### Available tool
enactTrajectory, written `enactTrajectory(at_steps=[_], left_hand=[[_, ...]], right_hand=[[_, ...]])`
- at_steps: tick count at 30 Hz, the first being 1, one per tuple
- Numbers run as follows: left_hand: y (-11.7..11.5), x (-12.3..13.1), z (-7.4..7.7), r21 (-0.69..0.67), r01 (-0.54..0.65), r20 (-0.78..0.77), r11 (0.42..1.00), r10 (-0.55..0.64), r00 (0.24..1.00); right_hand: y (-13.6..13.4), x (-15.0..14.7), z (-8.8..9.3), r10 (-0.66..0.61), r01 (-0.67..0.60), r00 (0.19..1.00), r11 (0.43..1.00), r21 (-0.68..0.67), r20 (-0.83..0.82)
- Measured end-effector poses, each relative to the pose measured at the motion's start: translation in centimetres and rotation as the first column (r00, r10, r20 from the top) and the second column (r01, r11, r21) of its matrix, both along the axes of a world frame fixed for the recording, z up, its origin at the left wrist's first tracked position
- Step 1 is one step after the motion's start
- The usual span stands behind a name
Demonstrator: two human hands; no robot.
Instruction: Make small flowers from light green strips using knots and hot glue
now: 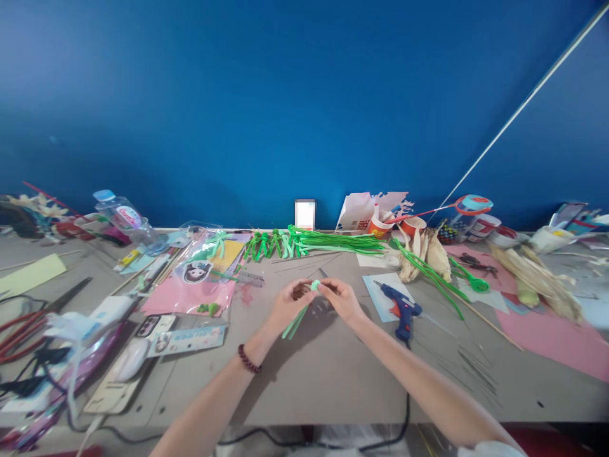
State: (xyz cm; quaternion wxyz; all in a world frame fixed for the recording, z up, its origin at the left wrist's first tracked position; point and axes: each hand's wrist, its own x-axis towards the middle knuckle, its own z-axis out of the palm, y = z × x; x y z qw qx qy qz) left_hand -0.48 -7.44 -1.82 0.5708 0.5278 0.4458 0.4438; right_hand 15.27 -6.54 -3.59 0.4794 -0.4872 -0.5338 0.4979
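Observation:
My left hand (pixel 288 306) and my right hand (pixel 344 301) meet above the middle of the table. Between the fingertips of both is a light green pipe cleaner piece (pixel 315 285) with a small rounded top. Its thin stems (pixel 295 324) hang down below my left hand. Both hands are closed in a pinch, and the fingers partly cover the piece. Beyond them lies a row of green pipe cleaner pieces (pixel 273 244) with shaped heads, their long stems (pixel 347 242) pointing right. A blue glue gun (pixel 403 311) rests to the right of my right hand.
On the left are a clear bag (pixel 197 285) of pink sheets, a flat card pack (pixel 188 341), a phone (pixel 159 324), scissors (pixel 26 330) and a water bottle (pixel 126 216). Dried husks (pixel 436 257), a paper cup (pixel 379 225) and pink paper (pixel 556 343) lie right. A cable (pixel 408 406) crosses the front edge.

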Motion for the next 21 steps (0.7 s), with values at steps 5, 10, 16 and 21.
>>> enactTrajectory(at_steps=[5, 10, 16, 21], left_hand=[[-0.3, 0.1, -1.0, 0.335, -0.055, -0.283, 0.941, 0.156, 0.946], [-0.4, 0.1, -1.5, 0.447, -0.078, -0.277, 0.891, 0.221, 0.935], [-0.1, 0.4, -0.8, 0.154, -0.144, -0.067, 0.977, 0.156, 0.986], [0.2, 0.4, -0.4, -0.071, -0.156, 0.138, 0.985, 0.164, 0.977]], right_hand=[[-0.4, -0.1, -0.2, -0.038, 0.027, 0.991, 0.996, 0.091, 0.129], [-0.4, -0.1, 0.0, -0.033, 0.02, 0.993, 0.993, 0.113, 0.114], [-0.4, -0.1, 0.1, 0.023, -0.023, 1.0, 0.996, 0.082, 0.009], [-0.3, 0.0, -0.1, 0.011, -0.014, 0.999, 0.995, 0.096, 0.034]])
